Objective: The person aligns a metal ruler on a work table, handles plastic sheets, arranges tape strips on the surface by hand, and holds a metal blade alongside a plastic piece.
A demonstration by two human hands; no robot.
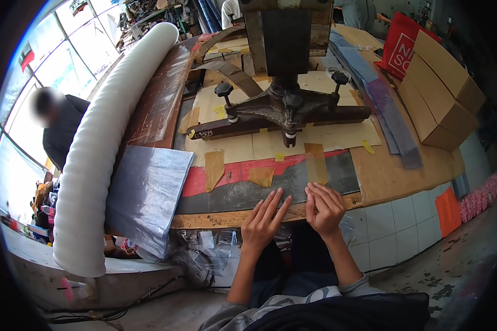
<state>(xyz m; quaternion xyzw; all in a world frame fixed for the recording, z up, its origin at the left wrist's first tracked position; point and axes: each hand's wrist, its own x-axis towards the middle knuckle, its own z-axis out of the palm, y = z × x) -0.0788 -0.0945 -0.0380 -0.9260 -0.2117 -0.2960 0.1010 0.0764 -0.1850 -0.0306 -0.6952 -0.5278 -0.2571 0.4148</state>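
Note:
My left hand (264,222) lies at the front wooden edge (221,219) of the worktable, fingers stretched out and slightly spread, holding nothing visible. Beside it, my right hand (326,211) rests over the same edge with loosely bent fingers. I see no object in it. Just beyond the fingertips is a worn dark grey and red surface (287,175) with brown tape pieces (214,168) stuck on it. Farther back, a heavy press head (284,105) with black knobs stands above a long metal bar (320,117) over pale boards (342,137).
At the left stand a long white foam roll (96,149) and a stack of clear plastic sheets (149,185). Bluish plastic strips (389,105), a cardboard box (436,99) and a red bag (400,47) are at the right. A person in dark clothing (66,127) is beyond the roll.

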